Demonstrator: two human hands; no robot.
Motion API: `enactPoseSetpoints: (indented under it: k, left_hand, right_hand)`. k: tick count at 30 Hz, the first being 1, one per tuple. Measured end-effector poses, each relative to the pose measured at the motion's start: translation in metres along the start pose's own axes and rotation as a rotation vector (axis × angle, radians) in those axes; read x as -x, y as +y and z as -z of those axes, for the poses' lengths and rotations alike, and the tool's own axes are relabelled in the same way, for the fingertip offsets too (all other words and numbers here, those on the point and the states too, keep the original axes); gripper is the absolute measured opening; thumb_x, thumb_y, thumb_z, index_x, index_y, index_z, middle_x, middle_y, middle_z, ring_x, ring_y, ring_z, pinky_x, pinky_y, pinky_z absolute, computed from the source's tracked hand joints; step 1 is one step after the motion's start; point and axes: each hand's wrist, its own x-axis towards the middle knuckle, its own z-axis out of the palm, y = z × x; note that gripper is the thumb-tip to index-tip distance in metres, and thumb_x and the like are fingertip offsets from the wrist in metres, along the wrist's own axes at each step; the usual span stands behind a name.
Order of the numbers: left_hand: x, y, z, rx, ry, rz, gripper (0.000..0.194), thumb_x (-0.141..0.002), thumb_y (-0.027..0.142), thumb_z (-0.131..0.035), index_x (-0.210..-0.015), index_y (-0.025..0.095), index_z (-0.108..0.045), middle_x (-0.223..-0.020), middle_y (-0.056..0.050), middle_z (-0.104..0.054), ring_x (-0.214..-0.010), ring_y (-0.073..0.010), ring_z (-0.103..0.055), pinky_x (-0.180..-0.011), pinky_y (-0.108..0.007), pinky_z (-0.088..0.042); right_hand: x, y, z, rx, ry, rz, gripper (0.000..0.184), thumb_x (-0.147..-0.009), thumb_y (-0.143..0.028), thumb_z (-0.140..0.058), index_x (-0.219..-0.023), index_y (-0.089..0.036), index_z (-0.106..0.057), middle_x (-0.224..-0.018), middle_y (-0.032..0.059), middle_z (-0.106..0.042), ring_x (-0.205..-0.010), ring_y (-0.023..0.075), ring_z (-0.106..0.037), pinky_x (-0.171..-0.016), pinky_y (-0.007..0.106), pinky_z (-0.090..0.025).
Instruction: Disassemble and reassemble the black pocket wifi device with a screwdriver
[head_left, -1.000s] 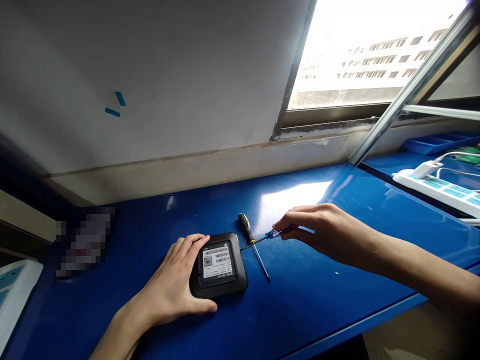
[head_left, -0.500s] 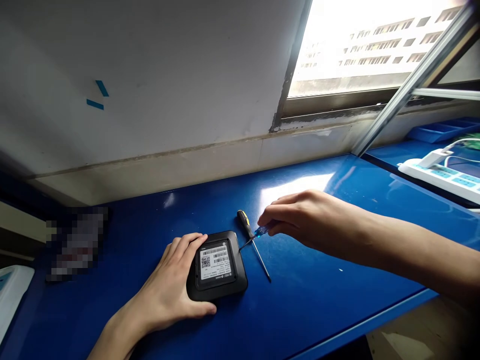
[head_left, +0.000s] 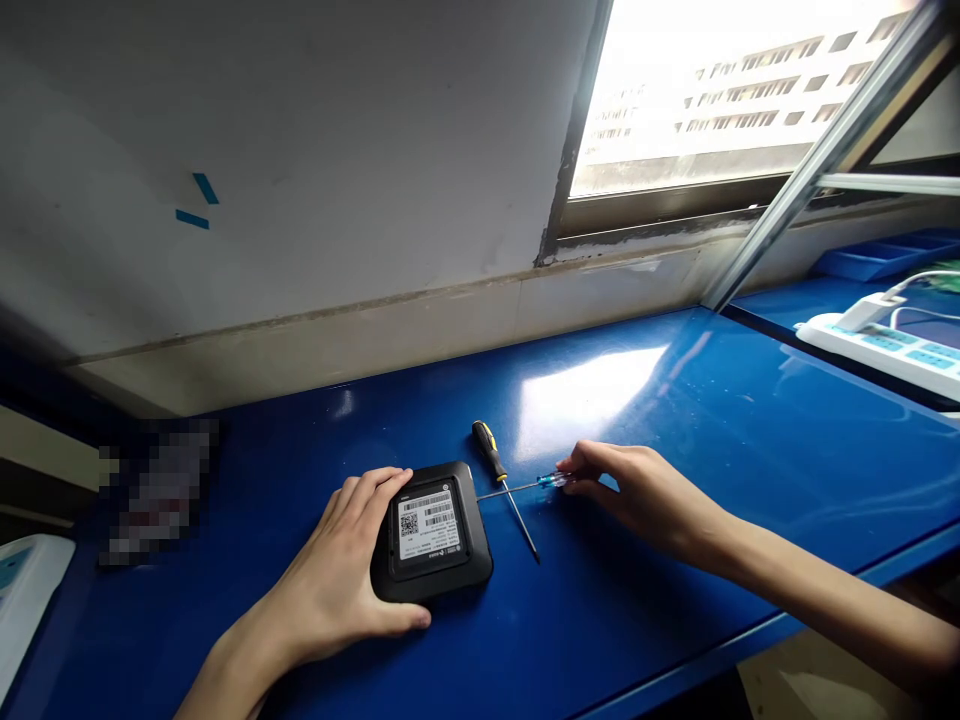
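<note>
A flat black square device (head_left: pixel 478 545) with rounded corners lies on the blue table, its white printed label (head_left: pixel 428 524) facing up. My left hand (head_left: pixel 337 560) grips it from the left, fingers along the far edge and thumb at the near edge. Between the fingers of my right hand (head_left: pixel 630 490) is a small screwdriver (head_left: pixel 553 480) with a clear blue handle. Its thin shaft lies low, nearly level, and the tip meets the device's right edge. Under that shaft a second screwdriver (head_left: pixel 491 452), black and yellow, rests on the table.
The blue table (head_left: pixel 360 420) runs back to a pale wall with a window. At the right, a white power strip (head_left: pixel 892 345) with a plugged-in charger stands near a blue tray (head_left: pixel 885 257). A blurred-out item (head_left: pixel 161 495) lies at the left, beside a white object (head_left: pixel 30 590).
My right hand has dropped and shifted right, bringing the clear blue screwdriver from a steep slant to almost flat, tip still at the device's edge. My left hand holds its place.
</note>
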Motion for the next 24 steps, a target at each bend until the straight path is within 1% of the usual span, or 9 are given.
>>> enactPoseSetpoints:
  k: [4, 7, 9, 13, 16, 18, 19, 21, 24]
  left_hand:
    - [0.001, 0.0, 0.0, -0.007, -0.031, 0.032, 0.114, -0.065, 0.051, -0.087, -0.158, 0.032, -0.024, -0.156, -0.011, -0.039, -0.144, -0.0427, -0.037, -0.119, -0.066, -0.035]
    - [0.002, 0.001, 0.001, -0.012, -0.052, 0.051, 0.119, -0.065, 0.052, -0.088, -0.16, 0.031, -0.02, -0.158, -0.011, -0.036, -0.145, -0.0426, -0.035, -0.12, -0.065, -0.033]
    - [0.002, 0.002, 0.002, -0.005, -0.058, 0.061, 0.121, -0.063, 0.053, -0.088, -0.161, 0.031, -0.021, -0.159, -0.011, -0.036, -0.146, -0.0432, -0.034, -0.121, -0.065, -0.033]
    - [0.002, 0.006, 0.003, 0.028, -0.057, 0.08, 0.12, -0.063, 0.054, -0.088, -0.161, 0.029, -0.024, -0.158, -0.012, -0.037, -0.145, -0.0437, -0.035, -0.12, -0.065, -0.035]
    - [0.001, 0.005, 0.002, 0.043, -0.044, 0.082, 0.12, -0.062, 0.055, -0.089, -0.161, 0.028, -0.026, -0.158, -0.012, -0.039, -0.145, -0.0441, -0.035, -0.12, -0.065, -0.035]
    - [0.0, 0.004, 0.0, 0.052, -0.026, 0.075, 0.12, -0.061, 0.055, -0.089, -0.161, 0.029, -0.027, -0.158, -0.012, -0.04, -0.146, -0.0452, -0.035, -0.119, -0.066, -0.035]
    - [0.0, 0.004, -0.001, 0.054, -0.013, 0.066, 0.12, -0.061, 0.055, -0.089, -0.161, 0.029, -0.028, -0.159, -0.012, -0.04, -0.146, -0.0454, -0.035, -0.119, -0.066, -0.035]
    - [0.0, 0.003, -0.002, 0.051, 0.012, 0.047, 0.12, -0.06, 0.052, -0.09, -0.16, 0.029, -0.03, -0.158, -0.012, -0.041, -0.145, -0.0449, -0.037, -0.12, -0.066, -0.035]
    - [0.0, 0.004, -0.002, 0.04, 0.023, 0.027, 0.119, -0.058, 0.047, -0.091, -0.16, 0.027, -0.031, -0.16, -0.013, -0.039, -0.146, -0.0427, -0.038, -0.122, -0.063, -0.032]
  right_hand:
    - [0.012, 0.009, -0.004, -0.015, 0.074, -0.006, 0.005, -0.095, -0.025, -0.061, -0.09, -0.023, -0.063, -0.103, 0.0051, -0.082, -0.09, 0.0223, -0.08, -0.075, 0.033, -0.062]
    - [0.018, 0.021, 0.002, 0.037, 0.212, -0.052, 0.014, -0.098, -0.035, -0.059, -0.097, -0.023, -0.066, -0.1, 0.0072, -0.082, -0.086, 0.0241, -0.079, -0.072, 0.035, -0.063]
    - [0.021, 0.032, 0.003, 0.115, 0.285, -0.072, 0.026, -0.099, -0.045, -0.057, -0.104, -0.021, -0.068, -0.098, 0.0094, -0.08, -0.083, 0.0256, -0.078, -0.071, 0.037, -0.063]
    - [0.019, 0.038, -0.006, 0.341, 0.3, -0.063, 0.037, -0.1, -0.051, -0.054, -0.101, -0.018, -0.071, -0.102, 0.0139, -0.075, -0.091, 0.0309, -0.072, -0.076, 0.046, -0.062]
    - [0.006, 0.011, -0.019, 0.448, 0.401, -0.024, 0.039, -0.1, -0.047, -0.055, -0.114, -0.015, -0.071, -0.114, 0.0181, -0.07, -0.106, 0.0357, -0.068, -0.089, 0.052, -0.059]
    - [-0.006, -0.02, -0.029, 0.383, 0.401, 0.022, 0.033, -0.103, -0.038, -0.051, -0.121, -0.017, -0.069, -0.116, 0.0174, -0.069, -0.109, 0.0329, -0.067, -0.094, 0.05, -0.058]
    - [-0.014, -0.038, -0.035, 0.313, 0.348, 0.056, 0.032, -0.106, -0.034, -0.045, -0.121, -0.019, -0.068, -0.117, 0.0157, -0.069, -0.108, 0.0296, -0.068, -0.095, 0.046, -0.058]
    - [-0.03, -0.07, -0.047, 0.174, 0.156, 0.083, 0.032, -0.107, -0.03, -0.04, -0.12, -0.02, -0.068, -0.117, 0.0123, -0.069, -0.105, 0.0236, -0.071, -0.095, 0.038, -0.058]
    - [-0.052, -0.1, -0.062, 0.195, -0.001, -0.056, 0.03, -0.106, -0.029, -0.045, -0.12, -0.015, -0.067, -0.124, 0.0162, -0.067, -0.108, 0.0251, -0.071, -0.094, 0.035, -0.055]
